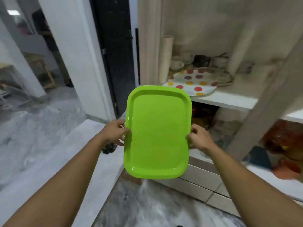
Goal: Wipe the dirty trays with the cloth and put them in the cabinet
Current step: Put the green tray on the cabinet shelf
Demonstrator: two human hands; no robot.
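Note:
A bright green rectangular tray [157, 133] is held flat in the air at the middle of the view, its long side pointing away from me. My left hand [114, 132] grips its left rim and my right hand [199, 138] grips its right rim. The tray's far end points at an open cabinet shelf [229, 99], where a white tray with coloured dots [191, 82] lies. No cloth shows in either hand; a dark scrubby object [109, 148] lies on the ledge under my left wrist.
Cups, bowls and a paper roll [166, 59] stand at the back of the shelf. Lower compartments hold orange and blue items [282, 145]. A grey stone ledge [78, 153] runs on the left, a white pillar and dark doorway behind it.

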